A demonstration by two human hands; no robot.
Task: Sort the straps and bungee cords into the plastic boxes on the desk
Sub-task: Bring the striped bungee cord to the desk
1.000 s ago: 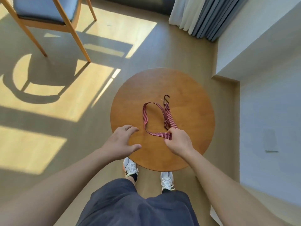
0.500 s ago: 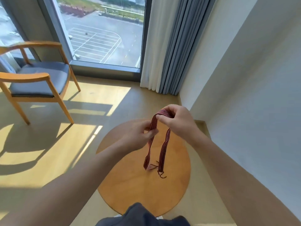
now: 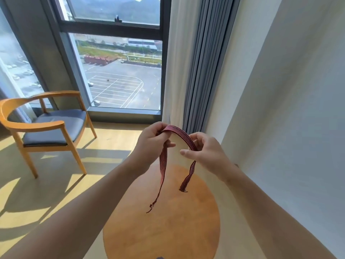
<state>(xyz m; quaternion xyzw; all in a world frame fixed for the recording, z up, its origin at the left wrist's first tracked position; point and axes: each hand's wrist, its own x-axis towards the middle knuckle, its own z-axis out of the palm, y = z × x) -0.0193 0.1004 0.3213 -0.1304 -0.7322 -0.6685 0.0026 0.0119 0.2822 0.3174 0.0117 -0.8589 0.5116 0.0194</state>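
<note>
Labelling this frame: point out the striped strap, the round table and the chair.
striped strap (image 3: pixel 177 130), head view, top of its arch.
round table (image 3: pixel 168 230), head view, bare wooden top.
chair (image 3: pixel 56 124), head view, seat cushion.

I see both arms raised in front of the window. The left grip holds a red-and-black striped strap, fingers curled round it; the right grip pinches the same strap near it, and the band arches between the two. Its ends hang free above the round wooden bench, the left end lower. I cannot tell whether it touches the top. A wooden chair with a dark seat stands on the left, grey curtains on the right.
</note>
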